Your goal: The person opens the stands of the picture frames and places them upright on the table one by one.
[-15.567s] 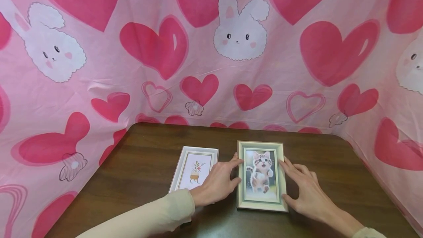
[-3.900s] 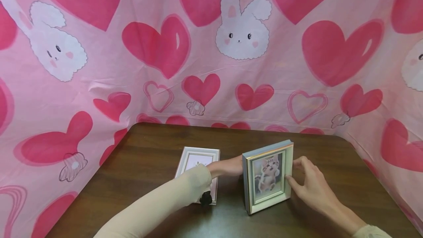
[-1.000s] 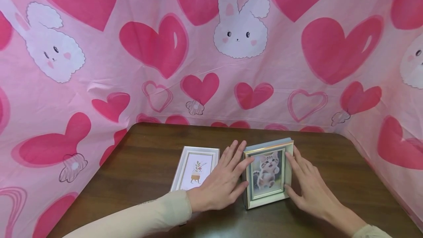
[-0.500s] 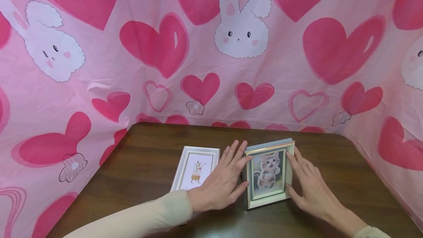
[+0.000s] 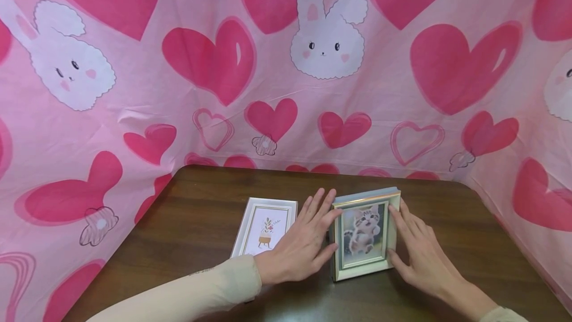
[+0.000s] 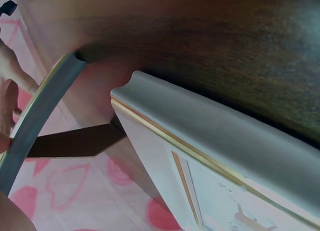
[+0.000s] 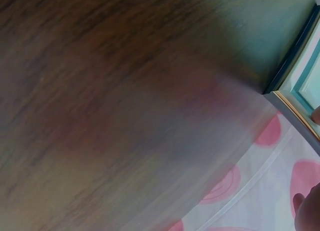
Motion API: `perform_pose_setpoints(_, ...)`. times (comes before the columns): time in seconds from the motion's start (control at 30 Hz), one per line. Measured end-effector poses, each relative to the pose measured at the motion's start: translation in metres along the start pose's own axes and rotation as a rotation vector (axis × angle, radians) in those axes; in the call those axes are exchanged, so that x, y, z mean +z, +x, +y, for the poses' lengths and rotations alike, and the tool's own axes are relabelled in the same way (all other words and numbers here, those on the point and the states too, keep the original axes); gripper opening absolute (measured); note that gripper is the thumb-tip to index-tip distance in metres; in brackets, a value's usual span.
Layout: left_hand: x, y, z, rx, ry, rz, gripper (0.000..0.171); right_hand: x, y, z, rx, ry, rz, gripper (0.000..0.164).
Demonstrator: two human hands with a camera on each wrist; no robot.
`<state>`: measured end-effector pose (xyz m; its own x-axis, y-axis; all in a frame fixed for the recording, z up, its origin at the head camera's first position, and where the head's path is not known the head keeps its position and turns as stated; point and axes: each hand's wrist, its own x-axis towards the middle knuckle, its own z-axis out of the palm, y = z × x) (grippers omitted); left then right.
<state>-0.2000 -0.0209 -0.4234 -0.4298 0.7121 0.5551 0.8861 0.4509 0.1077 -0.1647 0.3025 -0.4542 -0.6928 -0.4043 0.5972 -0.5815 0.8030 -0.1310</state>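
A picture frame with a kitten photo [image 5: 364, 230] stands upright on the table, angled a little. Behind it a dark stand [image 6: 75, 143] props it, as the left wrist view shows. My left hand [image 5: 297, 247] touches its left side with straight fingers: the forefinger meets the front rim, the thumb sits lower down. At the opposite side my right hand [image 5: 420, 252] holds the edge, thumb and forefinger on the front rim, its other fingers past the edge. A second, white frame with a potted-plant picture [image 5: 268, 227] lies face up to the left, partly covered by my left hand and sleeve.
The dark wooden table [image 5: 201, 212] has rounded back corners. Pink cloth [image 5: 277, 73] with hearts and rabbits hangs behind it and along both sides.
The kitten frame lay flat at first, then was stood up. My left hand came from behind it to its left side. Over the last second, frame and hands have shifted slightly right.
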Motion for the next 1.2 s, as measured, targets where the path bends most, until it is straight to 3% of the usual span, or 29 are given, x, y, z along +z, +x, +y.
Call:
perform_pose_setpoints(0.17,0.001,0.002,-0.002,-0.003,0.002,-0.002,0.080,0.000,-0.001,0.000,0.002,-0.008,0.010,0.104)
perform_pose_setpoints(0.4,0.002,0.007,-0.004,-0.024,-0.009,-0.021,0.082,0.000,-0.002,0.002,-0.007,-0.009,0.039,0.087)
perform_pose_setpoints(0.7,0.002,0.015,-0.007,-0.038,-0.009,-0.038,0.083,-0.002,-0.003,0.004,-0.001,-0.018,0.041,0.104)
perform_pose_setpoints(1.2,0.007,0.027,-0.014,-0.048,-0.016,-0.066,0.086,-0.004,-0.004,0.006,0.043,-0.046,0.041,0.108)
